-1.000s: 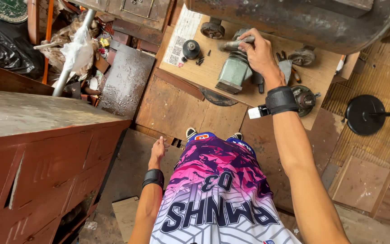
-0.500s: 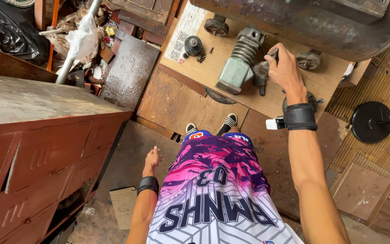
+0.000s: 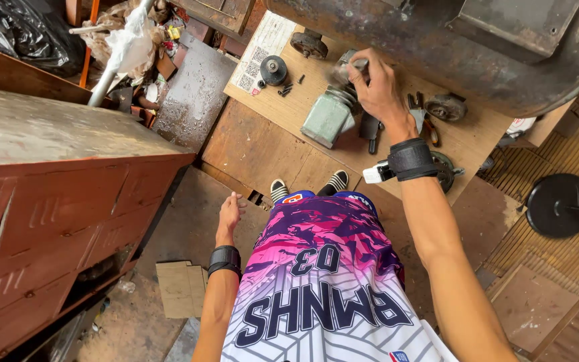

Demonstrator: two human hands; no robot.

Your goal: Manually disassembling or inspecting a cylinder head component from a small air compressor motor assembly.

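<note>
Green engine part (image 3: pixel 328 118) (finned) under right hand (image 3: pixel 376 87); left hand (image 3: pixel 228 213) empty.

Rust-red metal cabinet (image 3: pixel 55 221) at left, top dusty, louvred door panels facing the floor gap. Black plastic bag (image 3: pixel 25 33) at upper left corner. Grey metal pole (image 3: pixel 112 67) leaning through clutter, pale crumpled plastic (image 3: pixel 132 40) wrapped around it. Grey spattered metal sheet (image 3: pixel 192 94) lying beside the wooden board. Flat scrap of cardboard (image 3: pixel 181 288) on the dirt floor below the cabinet. Black round disc on a rod (image 3: pixel 561 204) at right, over ribbed matting (image 3: pixel 571 261). Large rusted steel drum (image 3: pixel 450 47) overhead at top.
</note>
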